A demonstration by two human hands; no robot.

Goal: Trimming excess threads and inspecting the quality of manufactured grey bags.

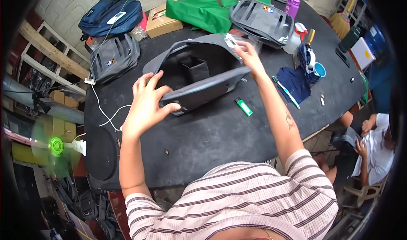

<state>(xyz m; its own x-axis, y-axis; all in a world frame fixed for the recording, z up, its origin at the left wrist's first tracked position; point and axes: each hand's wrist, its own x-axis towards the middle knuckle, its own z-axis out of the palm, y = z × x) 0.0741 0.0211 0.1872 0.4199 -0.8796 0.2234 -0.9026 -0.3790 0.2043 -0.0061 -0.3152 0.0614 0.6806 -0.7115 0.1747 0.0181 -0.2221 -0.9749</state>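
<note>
A grey bag [203, 96] lies on the black table in front of me, its top gaping and its dark inside showing. A black divider [196, 69] stands within it. My left hand [146, 98] is on the bag's left end, thumb along the near wall and fingers spread over the side. At the bag's right end, my right hand [249, 58] has its fingers closed on the edge, beside a white tag [231, 40] and clear plastic. Just nearer to me than the bag lies a green lighter [243, 107].
Grey bags [115, 57] [263, 21], a navy backpack [111, 19], a cardboard box [163, 23] and green fabric [199, 11] sit at the back. On the right are a spray bottle [294, 38], toothbrush [286, 93] and blue cup [319, 70]. A fan [56, 146] spins left; another person [373, 149] sits right.
</note>
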